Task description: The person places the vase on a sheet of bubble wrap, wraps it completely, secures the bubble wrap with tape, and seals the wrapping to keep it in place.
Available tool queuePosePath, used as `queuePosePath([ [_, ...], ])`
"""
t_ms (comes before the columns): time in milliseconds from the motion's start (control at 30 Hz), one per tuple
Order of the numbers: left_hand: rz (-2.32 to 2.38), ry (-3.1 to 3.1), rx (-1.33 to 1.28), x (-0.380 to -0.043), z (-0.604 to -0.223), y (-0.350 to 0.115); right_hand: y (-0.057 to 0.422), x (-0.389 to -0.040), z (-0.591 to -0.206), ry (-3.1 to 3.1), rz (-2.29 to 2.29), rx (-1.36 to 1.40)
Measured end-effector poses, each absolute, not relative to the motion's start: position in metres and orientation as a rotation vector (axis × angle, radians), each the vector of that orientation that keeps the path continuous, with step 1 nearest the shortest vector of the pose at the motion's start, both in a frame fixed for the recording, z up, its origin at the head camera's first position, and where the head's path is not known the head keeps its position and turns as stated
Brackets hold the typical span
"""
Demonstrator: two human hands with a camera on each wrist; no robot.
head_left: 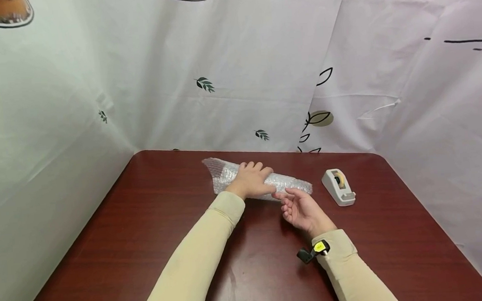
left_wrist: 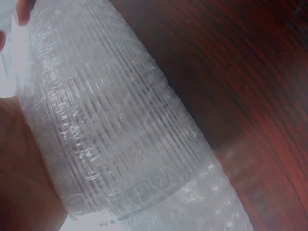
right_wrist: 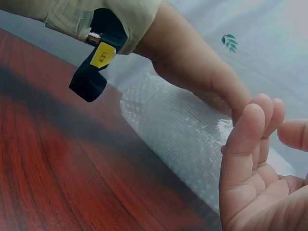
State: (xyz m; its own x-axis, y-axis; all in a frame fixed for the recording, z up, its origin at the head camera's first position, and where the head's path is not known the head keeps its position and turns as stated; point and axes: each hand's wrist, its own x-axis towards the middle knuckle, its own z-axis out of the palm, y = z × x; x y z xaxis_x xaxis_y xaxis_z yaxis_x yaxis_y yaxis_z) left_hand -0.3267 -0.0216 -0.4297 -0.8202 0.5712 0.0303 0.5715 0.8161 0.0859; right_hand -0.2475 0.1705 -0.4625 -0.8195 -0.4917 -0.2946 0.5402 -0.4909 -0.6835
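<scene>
A bundle in clear bubble wrap (head_left: 289, 181) lies near the far side of the table, its loose wrap flaring at the left end. My left hand (head_left: 253, 180) holds it from above, fingers over the far side and thumb along the near side. Through the wrap, the left wrist view shows a ribbed, see-through body (left_wrist: 115, 110) with a curved edge at the bottom. My right hand (head_left: 301, 210) is palm up by the bundle's near right side, fingers loosely bent. In the right wrist view its fingertips (right_wrist: 253, 118) and thumb stand apart, with nothing visible between them.
A white tape dispenser (head_left: 339, 188) with a yellowish roll stands right of the bundle. The dark red table (head_left: 126, 252) is bordered by white printed sheets (head_left: 230, 114) at the back and sides. A black wrist camera (head_left: 313, 252) sticks out from the right sleeve.
</scene>
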Motion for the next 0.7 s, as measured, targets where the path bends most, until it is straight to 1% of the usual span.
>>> queuePosePath([
  [167,-0.096,-2.977,-0.94,-0.3259,-0.4287,-0.0213,0.1723,-0.2473,-0.462,1.015,-2.297,0.11],
  [700,-0.026,-2.96,-0.912,-0.3244,-0.4287,-0.0196,0.1765,-0.2494,-0.4629,0.922,-2.245,0.031],
])
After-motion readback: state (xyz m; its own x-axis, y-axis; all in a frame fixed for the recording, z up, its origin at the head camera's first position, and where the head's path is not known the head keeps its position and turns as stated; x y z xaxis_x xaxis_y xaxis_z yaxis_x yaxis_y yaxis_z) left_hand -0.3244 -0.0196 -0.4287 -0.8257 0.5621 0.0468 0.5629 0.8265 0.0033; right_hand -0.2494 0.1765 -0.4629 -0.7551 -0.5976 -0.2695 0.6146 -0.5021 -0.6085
